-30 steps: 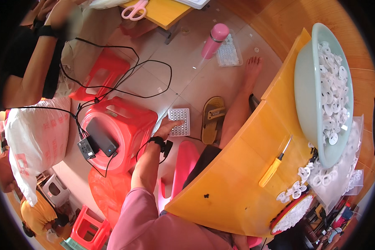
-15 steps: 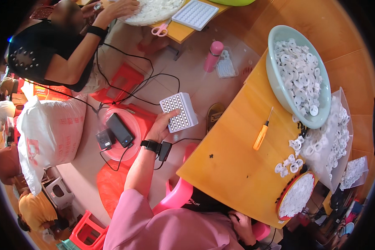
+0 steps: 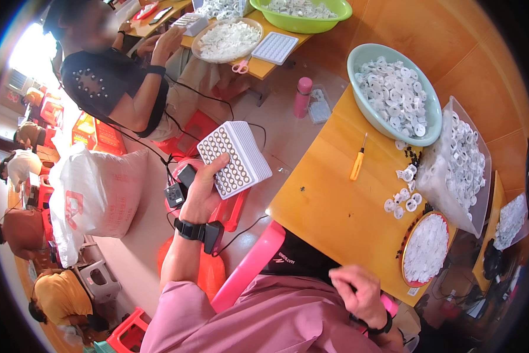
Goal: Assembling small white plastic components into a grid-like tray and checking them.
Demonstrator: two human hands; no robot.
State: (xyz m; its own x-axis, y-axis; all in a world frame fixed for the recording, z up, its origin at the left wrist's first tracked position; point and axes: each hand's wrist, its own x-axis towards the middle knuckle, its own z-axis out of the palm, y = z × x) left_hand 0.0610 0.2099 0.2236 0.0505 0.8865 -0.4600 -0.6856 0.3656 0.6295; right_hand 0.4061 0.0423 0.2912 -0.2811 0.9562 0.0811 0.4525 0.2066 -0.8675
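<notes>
My left hand (image 3: 201,187) grips a stack of white plastic trays (image 3: 250,159) above the floor, left of the table. Round pale pieces with dark centres sit in rows on the stack's face, and my thumb presses over them. By the table's near edge, my right hand (image 3: 358,292) is loosely closed in front of my body, with nothing seen in it. A yellow-handled screwdriver (image 3: 357,165) lies on the wooden table (image 3: 317,200). Several white round plastic parts (image 3: 401,203) lie loose near a red-rimmed round tray (image 3: 407,250) of small white pieces.
A pale blue basin (image 3: 358,100) and a clear bin (image 3: 482,206), both full of white parts, stand on the table's far right. A co-worker (image 3: 108,88) sits at another table at upper left. A white sack (image 3: 100,194), black cables and red stools (image 3: 129,332) occupy the floor.
My left hand has brought the tray stack closer and slightly left. My right hand has risen from below the table edge. The view has shifted, showing more of the far table.
</notes>
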